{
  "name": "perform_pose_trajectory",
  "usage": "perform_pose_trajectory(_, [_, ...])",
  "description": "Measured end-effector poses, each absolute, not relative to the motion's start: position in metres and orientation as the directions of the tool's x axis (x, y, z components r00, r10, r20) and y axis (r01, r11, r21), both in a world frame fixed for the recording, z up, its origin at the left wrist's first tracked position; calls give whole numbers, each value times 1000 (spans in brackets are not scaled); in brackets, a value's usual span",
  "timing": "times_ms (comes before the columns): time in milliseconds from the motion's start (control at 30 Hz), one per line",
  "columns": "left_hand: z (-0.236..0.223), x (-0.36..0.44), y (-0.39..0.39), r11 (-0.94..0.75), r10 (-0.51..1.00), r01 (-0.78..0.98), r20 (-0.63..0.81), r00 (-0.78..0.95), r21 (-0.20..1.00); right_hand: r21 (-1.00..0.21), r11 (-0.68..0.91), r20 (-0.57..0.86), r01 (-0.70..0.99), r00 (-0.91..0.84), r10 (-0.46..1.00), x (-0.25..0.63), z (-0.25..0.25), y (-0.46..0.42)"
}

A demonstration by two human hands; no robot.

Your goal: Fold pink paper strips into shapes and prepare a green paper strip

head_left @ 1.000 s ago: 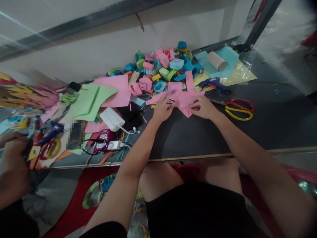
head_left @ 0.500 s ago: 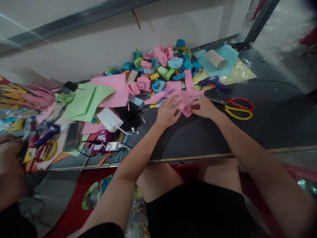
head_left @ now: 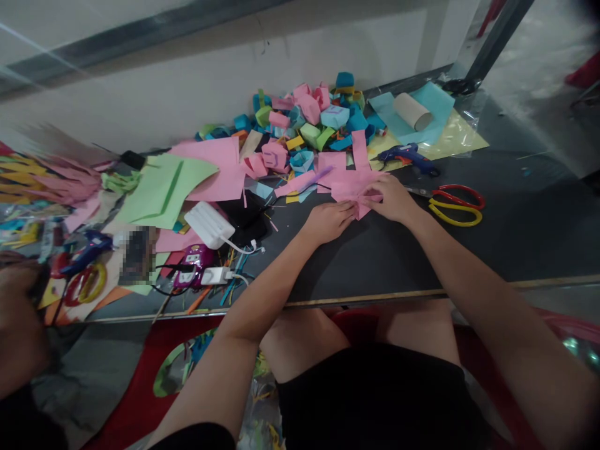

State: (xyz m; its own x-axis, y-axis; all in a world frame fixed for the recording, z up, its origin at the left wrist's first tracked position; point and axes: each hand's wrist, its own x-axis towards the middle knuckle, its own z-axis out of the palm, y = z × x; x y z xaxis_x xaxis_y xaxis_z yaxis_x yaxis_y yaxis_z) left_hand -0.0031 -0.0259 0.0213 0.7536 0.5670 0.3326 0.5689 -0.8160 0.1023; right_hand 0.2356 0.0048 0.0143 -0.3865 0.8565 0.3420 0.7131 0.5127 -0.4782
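Observation:
A pink paper piece with creases lies on the dark table under both of my hands. The fingers of my right hand pinch a raised fold at its right side. My left hand is closed, its fingertips pressed together at the paper's near edge, close to the right fingers. A purple pen-like stick rests on a pink strip just beyond my left hand. Right of my right hand lie scissors with one red and one yellow handle. Behind them is a blue glue gun.
A heap of small folded paper boxes lies along the wall. A cardboard tube sits on blue paper at back right. To the left are green sheets, a white power adapter, a purple socket block and another person's hand.
My left hand has slid nearer and to the right, its spread fingers drawing together at the paper's near edge. My right hand still grips the fold, which now stands up more.

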Motion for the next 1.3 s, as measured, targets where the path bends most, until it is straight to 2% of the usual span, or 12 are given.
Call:
perform_pose_trajectory(233, [16,1,-26,-793,601,596,324,731,126,-485,489,337,725,-361,870,233,14,5])
perform_pose_trajectory(367, [19,2,-28,-790,604,606,301,738,98,-497,481,342,722,-347,873,231,13,5])
perform_pose_trajectory(733, [23,3,-36,-889,433,457,381,817,31,-501,471,366,726,-316,875,230,9,7])
perform_pose_trajectory(1067, [25,-9,-22,-892,436,433,499,749,129,-508,478,365,716,-324,873,230,10,7])
perform_pose_trajectory(1300, [22,-15,-15,-915,394,376,510,765,144,-514,466,338,720,-329,882,231,12,6])
